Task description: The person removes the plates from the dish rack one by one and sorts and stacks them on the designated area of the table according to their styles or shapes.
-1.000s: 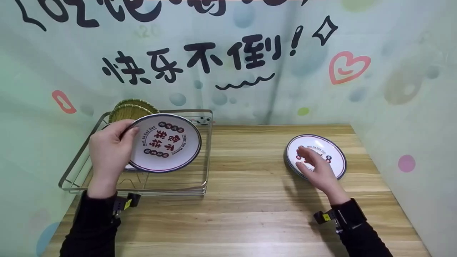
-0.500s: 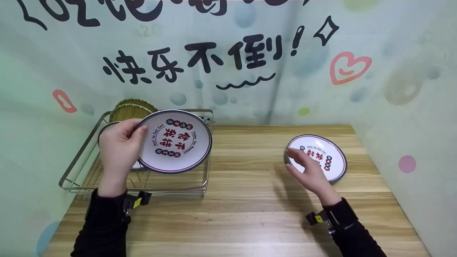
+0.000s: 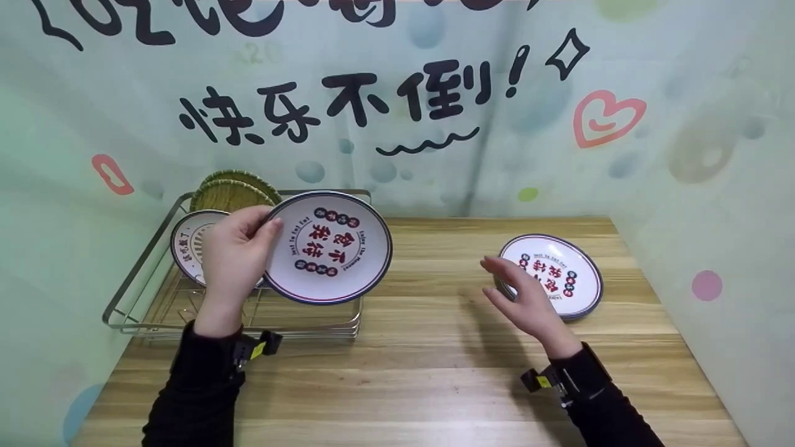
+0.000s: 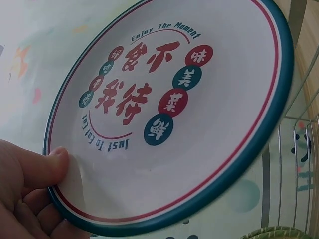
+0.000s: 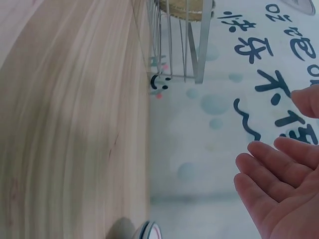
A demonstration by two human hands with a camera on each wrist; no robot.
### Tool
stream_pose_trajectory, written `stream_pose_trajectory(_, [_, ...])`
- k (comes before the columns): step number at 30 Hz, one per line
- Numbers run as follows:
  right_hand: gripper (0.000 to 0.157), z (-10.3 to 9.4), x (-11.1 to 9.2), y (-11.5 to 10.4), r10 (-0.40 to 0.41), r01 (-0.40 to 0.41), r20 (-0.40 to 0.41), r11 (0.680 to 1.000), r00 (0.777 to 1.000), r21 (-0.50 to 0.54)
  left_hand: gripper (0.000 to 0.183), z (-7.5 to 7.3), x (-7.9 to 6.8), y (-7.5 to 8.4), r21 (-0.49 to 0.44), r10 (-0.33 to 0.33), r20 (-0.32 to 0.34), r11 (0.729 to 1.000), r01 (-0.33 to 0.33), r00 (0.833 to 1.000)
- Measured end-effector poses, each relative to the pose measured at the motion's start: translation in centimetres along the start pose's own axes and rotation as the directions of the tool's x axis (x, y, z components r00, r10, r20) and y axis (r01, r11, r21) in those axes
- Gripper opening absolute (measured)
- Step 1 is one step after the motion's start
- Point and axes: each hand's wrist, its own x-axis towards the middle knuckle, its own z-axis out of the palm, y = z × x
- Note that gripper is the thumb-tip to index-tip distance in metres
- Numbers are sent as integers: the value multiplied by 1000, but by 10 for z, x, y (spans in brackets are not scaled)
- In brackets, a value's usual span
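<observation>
My left hand (image 3: 239, 267) pinches the left rim of a white plate (image 3: 329, 248) with a dark blue edge and red printed characters. Held tilted, the plate faces the head camera above the rack's right side. In the left wrist view, the thumb (image 4: 47, 167) lies on the plate's face and the other fingers curl behind its rim. My right hand (image 3: 525, 298) holds nothing; its fingers are relaxed, thumb apart, in front of a matching plate (image 3: 571, 273) on the table. That plate's left part is hidden by the hand. The right wrist view shows the bare palm (image 5: 289, 184).
A wire rack (image 3: 298, 329) stands at the table's left. Another patterned plate (image 3: 186, 245) leans in it, partly behind my left hand. Two woven round trays (image 3: 233, 192) stand at the rack's back. A printed curtain (image 3: 422, 174) hangs behind the wooden table (image 3: 422, 372).
My left hand has moved right with the plate, uncovering more of the plate in the rack. My right hand has shifted left, off the middle of the plate on the table.
</observation>
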Motion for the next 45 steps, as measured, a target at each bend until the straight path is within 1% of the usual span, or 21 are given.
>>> stream_pose_trajectory(5, [51, 7, 2, -7, -6, 5, 12, 998, 1000, 69, 8, 7, -3, 3, -1, -9, 21, 1000, 9, 1000])
stream_pose_trajectory(9, [51, 14, 4, -13, -23, 23, 4, 997, 1000, 71, 8, 12, -5, 5, -23, 0, 30, 1000, 1, 1000])
stream_pose_trajectory(11, [50, 17, 5, -20, -38, 38, -5, 998, 999, 56, 8, 15, -5, 7, -38, 9, 32, 999, -8, 999])
stream_pose_trajectory(13, [49, 18, 6, -32, -57, 58, -12, 997, 998, 47, 8, 18, -5, 8, -50, 20, 36, 999, -18, 999])
stream_pose_trajectory(18, [46, 18, 9, -60, -84, 85, -16, 994, 996, 63, 8, 26, -5, 13, -77, 19, 61, 997, -14, 998])
stream_pose_trajectory(21, [45, 21, 11, -67, -96, 97, -18, 992, 995, 84, 8, 31, -5, 16, -105, 21, 83, 994, -12, 996])
stream_pose_trajectory(29, [47, 30, 16, -81, -171, 173, -31, 980, 985, 98, 9, 46, -6, 25, -150, 29, 144, 989, -7, 989])
stream_pose_trajectory(33, [44, 33, 18, -84, -204, 207, -40, 974, 978, 93, 10, 52, -9, 28, -166, 19, 174, 986, 11, 985])
stream_pose_trajectory(37, [39, 41, 19, -70, -206, 211, -58, 972, 977, 105, 10, 57, -12, 30, -184, 22, 187, 983, 13, 982])
stream_pose_trajectory(40, [31, 45, 19, -60, -184, 192, -81, 974, 980, 117, 9, 62, -14, 33, -194, 50, 192, 981, -12, 980])
stream_pose_trajectory(45, [16, 44, 18, -57, -120, 136, -110, 980, 987, 149, 7, 69, -19, 38, -198, 114, 192, 977, -75, 975])
